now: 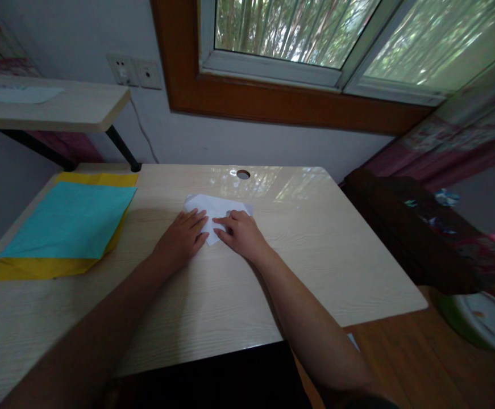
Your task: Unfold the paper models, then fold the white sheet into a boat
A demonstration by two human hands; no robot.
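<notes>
A white sheet of paper (218, 204), folded to a point at its near end, lies on the desk (315, 250) in front of me. My left hand (182, 237) rests flat on the paper's left side, its fingers stretched out and slightly apart. On the right side, my right hand (244, 234) touches the paper with index finger and thumb extended. Its other fingers look curled, and part of the paper is hidden under it. Neither hand grips anything that I can see.
Turquoise paper (72, 218) lies over larger yellow paper (42, 268) on the left. A raised shelf (80, 108) stands at the back left. The desk has a round cable hole (243, 174) near the wall. Dark furniture (417, 227) stands to the right.
</notes>
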